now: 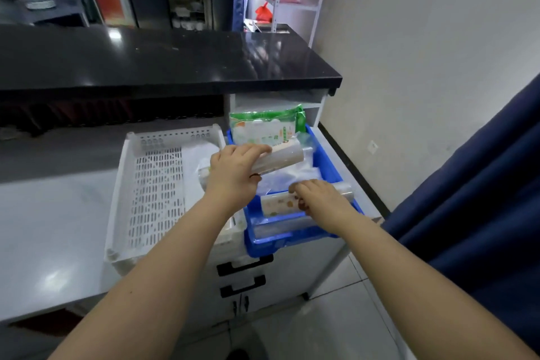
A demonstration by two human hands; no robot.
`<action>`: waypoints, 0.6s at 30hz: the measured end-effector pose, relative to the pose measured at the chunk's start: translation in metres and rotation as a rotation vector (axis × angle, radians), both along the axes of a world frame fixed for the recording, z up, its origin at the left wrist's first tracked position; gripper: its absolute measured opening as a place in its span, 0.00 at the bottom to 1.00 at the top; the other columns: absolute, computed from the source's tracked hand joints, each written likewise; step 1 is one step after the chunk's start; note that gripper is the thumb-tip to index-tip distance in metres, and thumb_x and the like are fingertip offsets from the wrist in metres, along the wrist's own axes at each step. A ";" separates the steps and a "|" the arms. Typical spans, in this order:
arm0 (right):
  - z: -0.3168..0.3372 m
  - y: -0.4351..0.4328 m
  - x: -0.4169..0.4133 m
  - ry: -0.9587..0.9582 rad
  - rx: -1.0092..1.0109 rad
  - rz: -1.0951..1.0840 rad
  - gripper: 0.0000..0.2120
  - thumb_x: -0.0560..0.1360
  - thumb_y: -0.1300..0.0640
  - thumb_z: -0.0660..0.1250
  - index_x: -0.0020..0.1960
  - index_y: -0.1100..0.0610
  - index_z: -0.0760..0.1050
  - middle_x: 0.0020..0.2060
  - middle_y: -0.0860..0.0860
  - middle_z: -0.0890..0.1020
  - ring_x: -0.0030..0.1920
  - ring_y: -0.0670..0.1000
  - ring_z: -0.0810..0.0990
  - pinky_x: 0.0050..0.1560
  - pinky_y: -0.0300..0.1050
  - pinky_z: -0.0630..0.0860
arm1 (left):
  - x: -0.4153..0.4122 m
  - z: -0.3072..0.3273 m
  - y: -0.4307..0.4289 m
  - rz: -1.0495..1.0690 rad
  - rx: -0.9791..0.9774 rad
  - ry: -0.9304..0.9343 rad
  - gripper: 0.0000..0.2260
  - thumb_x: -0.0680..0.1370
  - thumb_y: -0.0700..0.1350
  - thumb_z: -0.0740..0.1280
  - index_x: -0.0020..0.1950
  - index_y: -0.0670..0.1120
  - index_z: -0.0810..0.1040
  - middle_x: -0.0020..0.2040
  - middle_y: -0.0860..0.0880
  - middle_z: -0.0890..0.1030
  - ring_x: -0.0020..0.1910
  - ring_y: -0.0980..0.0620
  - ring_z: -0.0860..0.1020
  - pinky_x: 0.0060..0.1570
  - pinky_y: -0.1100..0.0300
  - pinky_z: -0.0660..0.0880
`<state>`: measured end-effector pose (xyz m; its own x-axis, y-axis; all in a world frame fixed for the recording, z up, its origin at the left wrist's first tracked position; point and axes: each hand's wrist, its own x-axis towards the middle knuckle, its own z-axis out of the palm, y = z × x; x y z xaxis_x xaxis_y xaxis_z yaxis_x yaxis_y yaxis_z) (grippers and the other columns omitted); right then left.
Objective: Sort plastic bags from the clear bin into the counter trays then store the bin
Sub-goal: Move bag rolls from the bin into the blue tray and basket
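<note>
While left hand point(233, 172) fingers clasp a glossy cylindrical roll point(280, 158), right hand point(318, 199) fingers clasp another point(280, 204).

So it's just 2 bare forearms in the shot, no sleeves, no watch, no rings or bracelets anywhere. The left hand point(233, 175) and right hand point(318, 199) are both gloveless, and the thumbnails look painted a dark reddish shade.
</note>
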<state>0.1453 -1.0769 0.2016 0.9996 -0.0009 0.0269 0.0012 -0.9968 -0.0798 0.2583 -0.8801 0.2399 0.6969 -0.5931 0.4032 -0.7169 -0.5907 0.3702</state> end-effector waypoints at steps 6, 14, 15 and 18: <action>-0.027 -0.020 0.025 0.109 0.080 0.114 0.17 0.72 0.57 0.67 0.58 0.47 0.70 0.57 0.50 0.76 0.55 0.54 0.73 0.55 0.49 0.73 | 0.020 -0.024 -0.035 -0.014 0.053 0.043 0.26 0.71 0.43 0.71 0.67 0.58 0.71 0.64 0.56 0.76 0.60 0.46 0.71 0.55 0.51 0.64; -0.039 -0.036 0.032 0.270 0.087 0.350 0.19 0.75 0.51 0.66 0.65 0.48 0.72 0.71 0.49 0.69 0.66 0.54 0.67 0.66 0.53 0.68 | 0.007 -0.041 -0.036 0.106 0.020 0.029 0.27 0.69 0.41 0.74 0.66 0.55 0.73 0.61 0.53 0.78 0.57 0.45 0.74 0.53 0.49 0.67; -0.040 -0.035 0.034 0.284 0.068 0.362 0.21 0.74 0.48 0.67 0.65 0.49 0.72 0.71 0.50 0.68 0.66 0.55 0.67 0.65 0.53 0.68 | 0.004 -0.042 -0.035 0.122 0.023 0.028 0.27 0.68 0.41 0.74 0.65 0.55 0.73 0.61 0.53 0.78 0.56 0.45 0.74 0.53 0.49 0.67; -0.036 -0.032 0.041 0.315 0.014 0.374 0.22 0.71 0.44 0.69 0.64 0.48 0.74 0.70 0.52 0.66 0.64 0.57 0.66 0.63 0.54 0.68 | -0.002 -0.043 -0.033 0.175 0.033 0.027 0.28 0.68 0.41 0.75 0.65 0.55 0.73 0.61 0.53 0.78 0.57 0.46 0.74 0.54 0.48 0.68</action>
<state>0.1861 -1.1093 0.1651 0.8910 0.3616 -0.2744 0.3326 -0.9315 -0.1475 0.2561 -0.9132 0.1974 0.8011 -0.4741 0.3653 -0.5920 -0.7178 0.3665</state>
